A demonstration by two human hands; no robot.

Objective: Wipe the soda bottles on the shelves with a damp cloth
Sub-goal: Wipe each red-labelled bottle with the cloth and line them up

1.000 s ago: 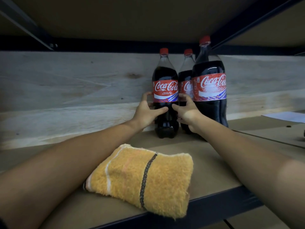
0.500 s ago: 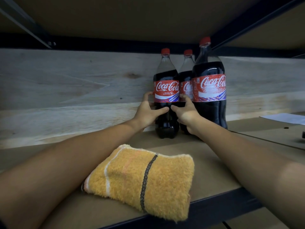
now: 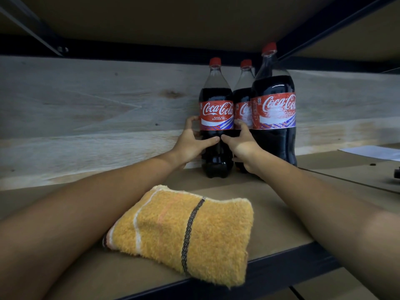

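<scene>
Three cola bottles with red caps and red labels stand upright at the back of the shelf. My left hand and my right hand both grip the left bottle just below its label, thumbs nearly meeting on its front. A second bottle stands behind it, partly hidden. The biggest bottle stands at the right, nearest me. A folded orange-yellow cloth with a dark stripe lies on the shelf near its front edge, between my forearms; neither hand touches it.
A pale wooden board backs the shelf. The shelf above hangs low over the bottle caps. A white sheet of paper lies at the right. A dark metal rail edges the shelf front.
Both hands have stayed on the left bottle; the thumbs have drawn closer together on its front. The cloth has not moved.
</scene>
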